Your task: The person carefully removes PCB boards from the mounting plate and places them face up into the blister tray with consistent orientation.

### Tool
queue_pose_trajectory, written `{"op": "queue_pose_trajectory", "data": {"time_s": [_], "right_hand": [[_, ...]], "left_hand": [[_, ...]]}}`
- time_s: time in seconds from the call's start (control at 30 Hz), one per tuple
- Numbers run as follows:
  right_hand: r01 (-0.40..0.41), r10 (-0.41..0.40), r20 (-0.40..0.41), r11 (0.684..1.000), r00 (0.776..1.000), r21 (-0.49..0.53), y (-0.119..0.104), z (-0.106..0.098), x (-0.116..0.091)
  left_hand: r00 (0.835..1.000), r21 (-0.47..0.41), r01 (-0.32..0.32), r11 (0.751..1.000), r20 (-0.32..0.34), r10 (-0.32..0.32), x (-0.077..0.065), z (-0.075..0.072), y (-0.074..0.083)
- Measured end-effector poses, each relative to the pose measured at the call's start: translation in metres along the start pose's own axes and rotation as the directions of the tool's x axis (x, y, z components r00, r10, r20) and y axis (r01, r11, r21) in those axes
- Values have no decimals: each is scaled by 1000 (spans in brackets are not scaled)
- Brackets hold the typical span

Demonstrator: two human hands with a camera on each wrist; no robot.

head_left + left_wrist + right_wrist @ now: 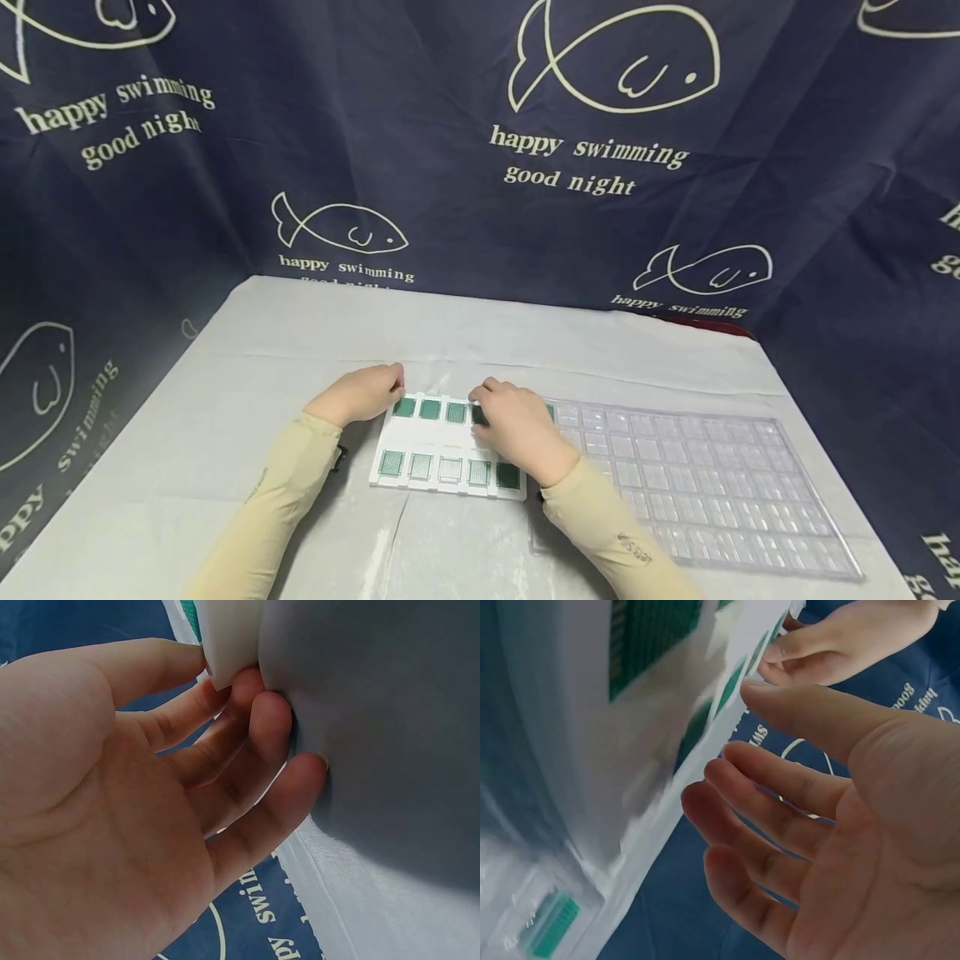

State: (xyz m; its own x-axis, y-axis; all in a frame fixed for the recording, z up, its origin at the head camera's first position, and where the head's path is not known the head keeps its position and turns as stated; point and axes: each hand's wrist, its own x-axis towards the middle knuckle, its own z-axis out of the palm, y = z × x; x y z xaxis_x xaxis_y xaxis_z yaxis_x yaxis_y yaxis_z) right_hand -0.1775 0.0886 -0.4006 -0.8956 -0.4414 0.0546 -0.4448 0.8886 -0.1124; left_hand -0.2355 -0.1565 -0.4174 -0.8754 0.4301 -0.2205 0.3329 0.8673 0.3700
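A white tray (435, 435) lies on the table, carrying green perforated circuit boards (391, 463) in two rows. My left hand (363, 393) is at its far left corner. The left wrist view shows the thumb and fingers pinching the white tray's edge (232, 637), with other fingertips against the table. Over the tray's right part is my right hand (521, 425), hiding some of the far row. In the right wrist view its fingers (731, 817) are loosely bent near the boards (656, 641), with nothing seen between them.
To the right stands a clear plastic box (675, 483) divided into many small compartments. A green piece (553, 928) shows in one of its near compartments. A white cloth (300, 517) covers the table, and a dark blue curtain (450, 167) with fish prints hangs behind.
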Motion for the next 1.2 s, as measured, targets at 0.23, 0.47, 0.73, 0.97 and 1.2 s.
{"op": "queue_pose_trajectory", "data": {"time_s": [0.23,0.47,0.73,0.97,1.2], "right_hand": [[22,-23,-8,1000,1000,-10,-6,6,3],[26,-27,-6,1000,1000,-7,-6,10,5],[81,-81,16,997,997,7,-11,14,4],[60,-61,-33,998,998,-11,-10,17,4],[39,-39,-63,999,997,6,-3,10,6]], "left_hand": [[1000,-10,6,1000,8,-6,-2,0,0],[1000,-2,7,1000,14,-7,1,-1,0],[1000,4,-1,1000,9,1,0,2,0],[1000,14,-7,1000,4,7,1,5,-1],[1000,11,-10,1000,10,10,3,0,-1]]}}
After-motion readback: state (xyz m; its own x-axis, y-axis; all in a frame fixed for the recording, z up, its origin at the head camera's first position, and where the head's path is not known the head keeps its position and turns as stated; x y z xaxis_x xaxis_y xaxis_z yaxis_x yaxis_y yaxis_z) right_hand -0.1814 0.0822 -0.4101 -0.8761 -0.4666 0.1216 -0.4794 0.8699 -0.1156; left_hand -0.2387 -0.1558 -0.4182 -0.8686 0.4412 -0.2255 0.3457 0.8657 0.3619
